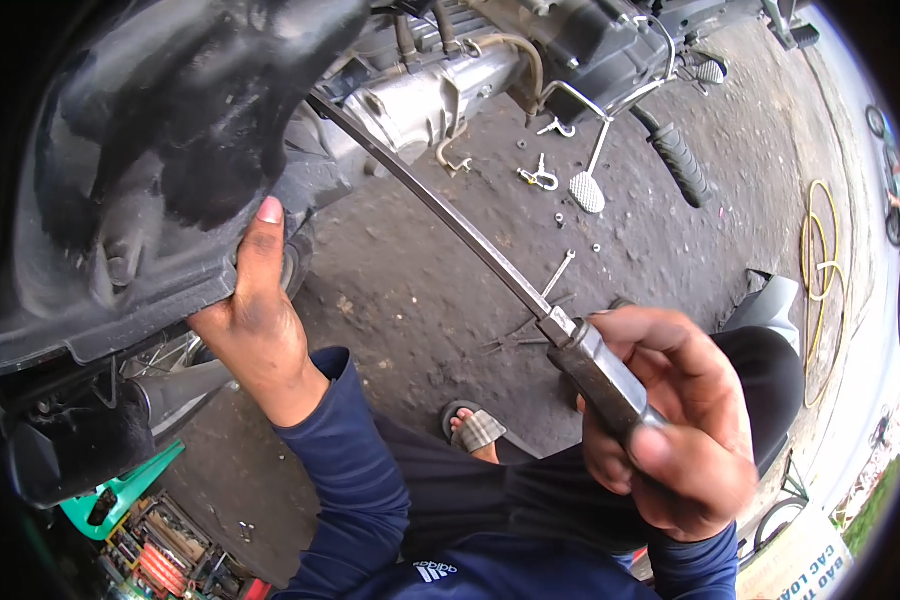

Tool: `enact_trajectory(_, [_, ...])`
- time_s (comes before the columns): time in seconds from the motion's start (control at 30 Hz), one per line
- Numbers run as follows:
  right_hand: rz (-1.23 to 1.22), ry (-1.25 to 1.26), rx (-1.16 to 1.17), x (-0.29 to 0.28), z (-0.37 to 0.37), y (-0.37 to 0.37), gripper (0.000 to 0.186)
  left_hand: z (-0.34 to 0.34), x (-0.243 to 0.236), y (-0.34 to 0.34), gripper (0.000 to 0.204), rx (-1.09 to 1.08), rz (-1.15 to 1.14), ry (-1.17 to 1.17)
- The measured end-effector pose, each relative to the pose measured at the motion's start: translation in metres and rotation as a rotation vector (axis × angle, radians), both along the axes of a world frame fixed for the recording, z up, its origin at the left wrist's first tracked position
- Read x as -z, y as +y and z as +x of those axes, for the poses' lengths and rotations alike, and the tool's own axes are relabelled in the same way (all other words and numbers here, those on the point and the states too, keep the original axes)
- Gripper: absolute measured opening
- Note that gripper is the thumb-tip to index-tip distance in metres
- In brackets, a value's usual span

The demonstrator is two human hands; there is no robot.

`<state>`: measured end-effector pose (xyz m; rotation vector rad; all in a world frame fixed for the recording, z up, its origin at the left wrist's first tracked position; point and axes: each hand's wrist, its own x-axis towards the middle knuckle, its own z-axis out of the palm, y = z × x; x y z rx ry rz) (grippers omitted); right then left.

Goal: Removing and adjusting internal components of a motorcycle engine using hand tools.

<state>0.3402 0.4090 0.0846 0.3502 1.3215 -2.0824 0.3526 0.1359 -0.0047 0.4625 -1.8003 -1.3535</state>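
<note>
My right hand [675,420] is wrapped round the dark handle of a long screwdriver [450,225]. Its shaft slants up and to the left, and the tip meets the inner edge of a black plastic body panel [210,110], beside the metal engine [410,105] of a motorbike. At the panel's lower edge, my left hand [265,330] grips the rim, its thumb resting on the outer face and the fingers hidden behind it. Where exactly the tip sits is hard to see.
On the dark ground lie a spanner [560,272], pliers [520,337] and several small bolts and nuts. A brake pedal [587,190] and a rubber footrest [680,165] jut out at the right. A toolbox [160,550] stands lower left; a yellow hose [820,250] lies far right.
</note>
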Motion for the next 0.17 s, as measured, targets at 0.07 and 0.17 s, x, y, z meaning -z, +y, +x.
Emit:
enact_trajectory(0.07, [-0.032, 0.338, 0.036, 0.016, 0.010, 0.002, 0.070, -0.002, 0.001, 0.000, 0.047, 0.008, 0.015, 0.022])
enact_trajectory(0.17, [0.207, 0.714, 0.006, 0.028, 0.020, 0.006, 0.064, -0.002, 0.001, 0.000, 0.050, 0.012, 0.017, 0.034])
